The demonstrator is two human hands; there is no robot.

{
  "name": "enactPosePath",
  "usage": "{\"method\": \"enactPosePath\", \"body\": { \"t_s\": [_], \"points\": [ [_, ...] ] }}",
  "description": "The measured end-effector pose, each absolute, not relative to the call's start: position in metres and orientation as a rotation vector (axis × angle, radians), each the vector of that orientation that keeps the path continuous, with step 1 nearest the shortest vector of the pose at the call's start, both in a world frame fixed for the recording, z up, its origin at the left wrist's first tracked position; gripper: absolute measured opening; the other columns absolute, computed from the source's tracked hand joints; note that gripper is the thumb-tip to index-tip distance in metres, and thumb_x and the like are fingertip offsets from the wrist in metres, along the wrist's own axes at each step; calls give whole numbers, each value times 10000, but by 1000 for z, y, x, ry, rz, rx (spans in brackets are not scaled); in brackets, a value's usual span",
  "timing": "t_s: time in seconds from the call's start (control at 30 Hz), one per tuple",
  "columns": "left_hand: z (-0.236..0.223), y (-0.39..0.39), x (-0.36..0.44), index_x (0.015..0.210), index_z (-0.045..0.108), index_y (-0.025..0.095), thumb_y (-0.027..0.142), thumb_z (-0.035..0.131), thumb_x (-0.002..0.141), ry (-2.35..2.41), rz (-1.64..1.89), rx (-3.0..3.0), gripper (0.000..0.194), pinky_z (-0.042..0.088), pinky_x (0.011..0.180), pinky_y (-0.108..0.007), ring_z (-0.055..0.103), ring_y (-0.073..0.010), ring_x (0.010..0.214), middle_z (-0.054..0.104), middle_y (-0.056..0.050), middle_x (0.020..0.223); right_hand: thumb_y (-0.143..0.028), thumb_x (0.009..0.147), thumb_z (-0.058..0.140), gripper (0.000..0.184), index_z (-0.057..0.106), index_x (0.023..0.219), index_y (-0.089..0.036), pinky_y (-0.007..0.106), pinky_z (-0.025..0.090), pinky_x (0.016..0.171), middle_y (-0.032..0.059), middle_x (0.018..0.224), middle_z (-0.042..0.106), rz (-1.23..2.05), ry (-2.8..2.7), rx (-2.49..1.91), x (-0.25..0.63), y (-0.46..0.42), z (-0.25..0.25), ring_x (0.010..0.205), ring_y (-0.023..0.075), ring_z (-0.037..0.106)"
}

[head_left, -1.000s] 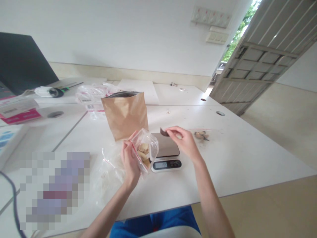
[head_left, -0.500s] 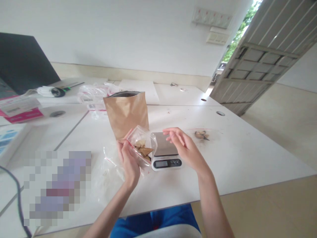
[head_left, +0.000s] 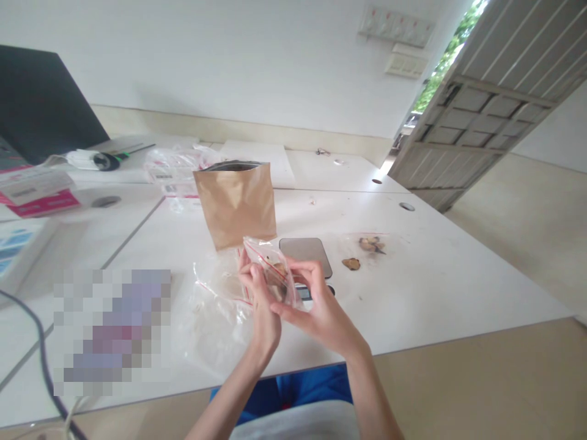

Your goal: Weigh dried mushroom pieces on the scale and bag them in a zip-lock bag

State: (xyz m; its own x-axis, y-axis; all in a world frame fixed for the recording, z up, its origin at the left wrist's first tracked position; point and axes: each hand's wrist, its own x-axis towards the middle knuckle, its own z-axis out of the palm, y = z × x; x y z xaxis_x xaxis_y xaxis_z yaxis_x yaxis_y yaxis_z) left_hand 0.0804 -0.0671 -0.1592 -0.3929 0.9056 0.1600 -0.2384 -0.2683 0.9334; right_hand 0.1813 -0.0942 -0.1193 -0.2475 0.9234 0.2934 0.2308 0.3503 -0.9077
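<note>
My left hand [head_left: 260, 300] and my right hand [head_left: 312, 299] both grip a small clear zip bag [head_left: 271, 267] with a red seal strip, holding tan dried pieces. The bag is lifted above the table just in front of a small kitchen scale [head_left: 306, 255] with a bare steel platform. An open brown paper pouch [head_left: 236, 203] stands upright behind the bag. One loose brown piece [head_left: 351, 263] lies on the table right of the scale. Farther right, a few more pieces [head_left: 371, 244] rest on a clear bag.
Empty clear zip bags [head_left: 211, 305] lie on the white table [head_left: 422, 275] left of my hands. More bags [head_left: 172, 168] sit behind the pouch. A laptop [head_left: 41, 104], pink boxes [head_left: 34, 192] and a dark cable [head_left: 46, 366] occupy the left. A slatted door [head_left: 486, 104] stands at right.
My right hand dropped the dark piece it held over the scale and came over to the zip bag, which both hands now hold. A loose piece now lies right of the scale.
</note>
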Motion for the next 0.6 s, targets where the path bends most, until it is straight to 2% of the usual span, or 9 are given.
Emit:
{"method": "enactPosePath", "body": {
  "t_s": [0.07, 0.13, 0.2, 0.27, 0.33, 0.43, 0.6],
  "points": [
    [-160, -66, 74, 955, 467, 246, 565, 366, 893, 995, 1800, 846, 340, 458, 941, -340, 471, -208, 1246, 455, -75, 1363, -320, 872, 604, 292, 509, 1136, -240, 363, 473, 992, 91, 1337, 548, 968, -1643, -1008, 183, -94, -121, 1224, 205, 539],
    [-162, -64, 65, 964, 470, 260, 528, 470, 861, 923, 1827, 785, 287, 455, 922, -316, 496, -188, 1208, 415, -43, 1417, -313, 920, 528, 174, 612, 1051, -236, 363, 470, 989, 75, 1286, 604, 933, -1540, -997, 186, -92, -123, 1200, 208, 563],
    [-165, -62, 52, 1040, 493, 281, 455, 600, 804, 984, 1843, 802, 312, 437, 919, -290, 516, -165, 1146, 432, -24, 1400, -328, 923, 520, 192, 672, 992, -231, 355, 492, 947, 70, 1172, 676, 864, -1410, -1012, 190, -89, -125, 1113, 211, 620],
    [-167, -61, 40, 1061, 548, 263, 420, 642, 782, 1091, 1773, 917, 334, 419, 918, -277, 535, -161, 1068, 546, -29, 1247, -350, 904, 551, 202, 699, 964, -226, 335, 516, 896, 64, 1056, 722, 803, -1296, -1027, 195, -85, -127, 1008, 202, 665],
    [-167, -60, 31, 952, 612, 211, 445, 622, 793, 1114, 1623, 1060, 283, 431, 874, -276, 568, -168, 949, 632, -37, 1003, -376, 888, 570, 220, 717, 930, -218, 319, 525, 865, 60, 980, 741, 779, -1242, -1032, 198, -81, -130, 961, 200, 678],
    [-163, -61, 25, 800, 617, 179, 492, 625, 776, 1104, 1526, 1152, 314, 451, 717, -256, 565, -148, 721, 628, -18, 748, -439, 896, 533, 306, 730, 885, -204, 320, 528, 842, 69, 932, 748, 784, -1226, -1057, 199, -79, -138, 925, 209, 686],
    [-157, -66, 24, 781, 602, 178, 498, 628, 778, 1162, 1533, 1168, 321, 424, 626, -221, 535, -123, 644, 598, 2, 682, -548, 918, 413, 488, 703, 820, -169, 311, 539, 741, 83, 799, 744, 734, -1093, -1175, 195, -79, -148, 775, 209, 696]
  ]
}}
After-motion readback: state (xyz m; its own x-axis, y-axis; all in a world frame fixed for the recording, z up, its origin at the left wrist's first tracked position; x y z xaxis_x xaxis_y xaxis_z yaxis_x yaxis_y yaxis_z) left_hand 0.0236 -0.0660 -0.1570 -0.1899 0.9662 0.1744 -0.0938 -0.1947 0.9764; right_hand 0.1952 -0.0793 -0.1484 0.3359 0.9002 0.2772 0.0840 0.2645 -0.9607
